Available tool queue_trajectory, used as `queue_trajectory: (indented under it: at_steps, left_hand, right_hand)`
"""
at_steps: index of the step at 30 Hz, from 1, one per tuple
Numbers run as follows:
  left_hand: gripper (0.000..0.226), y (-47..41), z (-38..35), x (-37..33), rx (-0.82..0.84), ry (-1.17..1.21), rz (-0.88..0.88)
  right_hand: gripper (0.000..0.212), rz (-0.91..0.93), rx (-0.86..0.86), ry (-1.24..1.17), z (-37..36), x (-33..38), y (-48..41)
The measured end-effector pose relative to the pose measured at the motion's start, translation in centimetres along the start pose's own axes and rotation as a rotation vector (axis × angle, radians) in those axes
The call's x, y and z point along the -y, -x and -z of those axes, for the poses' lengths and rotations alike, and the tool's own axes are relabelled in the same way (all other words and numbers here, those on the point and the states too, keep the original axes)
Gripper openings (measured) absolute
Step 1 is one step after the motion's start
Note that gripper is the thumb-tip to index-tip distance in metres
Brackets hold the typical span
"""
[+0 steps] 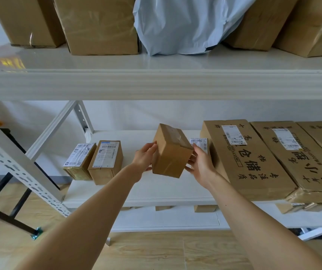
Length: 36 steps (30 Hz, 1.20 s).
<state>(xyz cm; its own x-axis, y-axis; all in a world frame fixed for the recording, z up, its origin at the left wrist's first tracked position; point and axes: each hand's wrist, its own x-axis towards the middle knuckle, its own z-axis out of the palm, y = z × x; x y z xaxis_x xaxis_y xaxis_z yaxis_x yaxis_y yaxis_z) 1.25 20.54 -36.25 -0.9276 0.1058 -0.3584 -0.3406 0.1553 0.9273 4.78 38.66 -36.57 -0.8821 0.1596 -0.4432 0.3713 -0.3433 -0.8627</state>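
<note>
The small box (172,152), taped brown cardboard, hangs tilted at the centre of the frame, just above the middle shelf (156,190), clamped between both hands. The left hand (146,157) curls its fingers on the left face with the thumb at the lower edge. The right hand (199,164) cups the right face, fingers tucked beneath. It looks light and stiff, and the tape may be slick, so opposite faces near the lower corners suit the grip best. Its underside and any label are hidden. A labelled parcel (200,142) behind the right hand is mostly covered.
</note>
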Motion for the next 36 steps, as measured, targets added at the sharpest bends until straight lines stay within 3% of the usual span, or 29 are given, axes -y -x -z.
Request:
queue_trajectory:
  at_steps: [5,9,13,22,27,36]
  left_hand:
    - [0.039,-0.8,1.0,0.7,-0.025,-0.119,-0.002]
    - [0.046,-1.1,1.0,1.1,-0.01,-0.159,0.017]
    - [0.047,-1.0,0.9,0.8,-0.032,-0.154,0.037]
    - [0.052,-0.6,1.0,0.3,-0.048,-0.11,0.057]
    - [0.058,-1.1,1.6,0.7,-0.064,-0.145,0.092]
    - [0.054,-0.3,1.2,1.1,0.016,-0.008,0.154]
  right_hand:
    - [0.039,0.039,0.111,0.023,0.1,0.4,0.5]
    - [0.085,0.099,0.238,0.289,0.6,0.6,0.1]
    - [0.1,0.174,0.299,0.525,0.7,0.4,0.3]
    - [0.073,0.247,0.311,0.495,0.4,-0.6,0.7]
    - [0.03,0.21,0.273,0.457,0.1,-0.1,1.6]
    - [0.026,0.269,0.035,0.338,-1.0,-0.1,1.2]
